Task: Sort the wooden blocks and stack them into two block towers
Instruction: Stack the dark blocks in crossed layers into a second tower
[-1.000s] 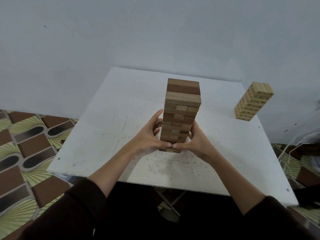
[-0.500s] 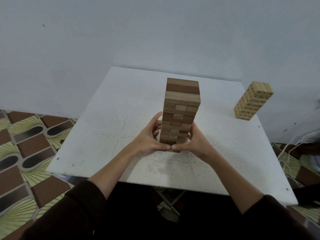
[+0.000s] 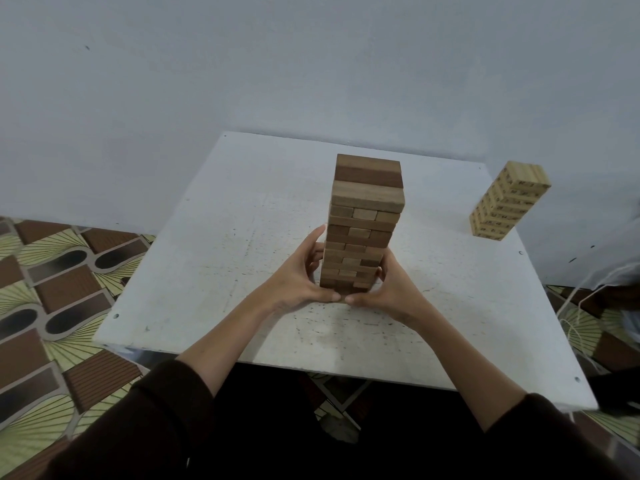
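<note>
A tall tower of dark and mid-brown wooden blocks (image 3: pixel 365 216) stands in the middle of the white table (image 3: pixel 214 258). My left hand (image 3: pixel 298 282) holds its base from the left, fingers up along the side and thumb across the bottom front. My right hand (image 3: pixel 391 289) holds the base from the right, fingertips on the right face. Its thumb lies low in front and almost meets the left thumb. A shorter tower of pale printed blocks (image 3: pixel 507 202) stands apart at the table's far right edge.
A plain wall runs just behind the table. Patterned floor tiles (image 3: pixel 52 289) lie to the left. White cords (image 3: pixel 581 317) hang off the right side, next to dark objects on the floor.
</note>
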Available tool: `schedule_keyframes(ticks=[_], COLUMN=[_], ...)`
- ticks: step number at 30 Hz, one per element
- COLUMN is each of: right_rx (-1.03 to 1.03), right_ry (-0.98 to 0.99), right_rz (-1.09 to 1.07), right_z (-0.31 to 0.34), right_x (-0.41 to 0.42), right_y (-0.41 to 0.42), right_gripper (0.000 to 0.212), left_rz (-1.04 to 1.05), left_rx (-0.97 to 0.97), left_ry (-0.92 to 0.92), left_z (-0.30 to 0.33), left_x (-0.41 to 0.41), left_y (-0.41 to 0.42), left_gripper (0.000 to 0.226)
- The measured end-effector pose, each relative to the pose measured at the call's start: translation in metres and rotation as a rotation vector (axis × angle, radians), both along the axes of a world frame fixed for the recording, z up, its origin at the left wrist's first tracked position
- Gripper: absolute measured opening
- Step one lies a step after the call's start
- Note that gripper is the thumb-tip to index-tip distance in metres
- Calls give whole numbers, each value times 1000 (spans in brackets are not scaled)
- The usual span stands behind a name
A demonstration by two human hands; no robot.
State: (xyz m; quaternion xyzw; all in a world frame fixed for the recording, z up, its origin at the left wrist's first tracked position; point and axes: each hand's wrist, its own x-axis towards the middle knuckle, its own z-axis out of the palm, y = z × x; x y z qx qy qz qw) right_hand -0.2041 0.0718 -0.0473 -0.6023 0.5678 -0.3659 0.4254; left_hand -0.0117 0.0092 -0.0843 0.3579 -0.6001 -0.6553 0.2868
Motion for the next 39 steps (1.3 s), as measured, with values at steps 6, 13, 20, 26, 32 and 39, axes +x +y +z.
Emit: schedule_keyframes(ticks=[6, 13, 20, 26, 32, 39], right_rx=[11, 25, 34, 45, 32, 48], right_ry=[-19, -34, -42, -33, -12, -13], right_rz=[-30, -42, -29, 14, 5, -2], right_z=[0, 3, 9, 9, 7, 6], right_x=[2, 4, 5, 6, 7, 7], right_y=[1, 2, 3, 5, 4, 4], right_gripper=[89, 87, 84, 91, 89, 89], left_rz=[6, 12, 12, -34, -29, -19], left_rx=[-4, -7, 13, -24, -18, 34], left_ry=[1, -6, 12, -18, -35, -23], left_z=[-2, -3, -4, 0, 2, 0], left_x=[-1, -2, -2, -2, -4, -5], left_y=[0, 0, 0, 1, 2, 2], left_gripper=[115, 114, 113, 112, 110, 118])
